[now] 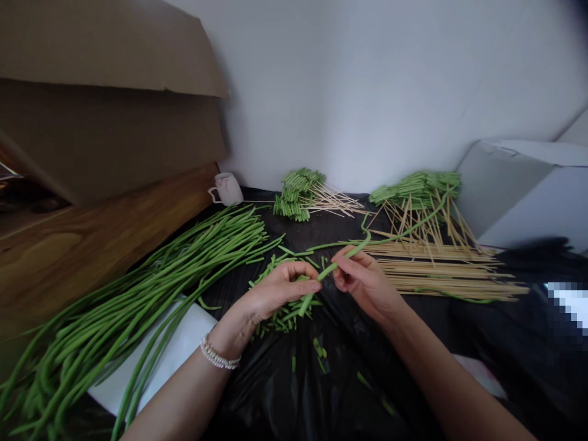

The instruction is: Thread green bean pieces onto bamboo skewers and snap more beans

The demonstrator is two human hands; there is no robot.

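My left hand (282, 288) is closed, pinching a long green stalk (327, 271) between thumb and fingers near its lower end. It could be a garlic scape or a long bean; I cannot tell which. My right hand (361, 275) pinches the same stalk a little higher, and the rest runs up and right past the fingers. Under and around my left hand lies a heap of short cut green pieces (285, 318). To the left, a large bundle of long green stalks (151, 282) rests partly over a white sheet (184, 334).
Bare wooden skewers (441, 275) lie right of my hands. Behind stand two piles of green pieces on skewers (298, 190), (418, 190). A white mug (226, 188), cardboard box (114, 128) and white box (514, 184) border the black plastic sheet (340, 386).
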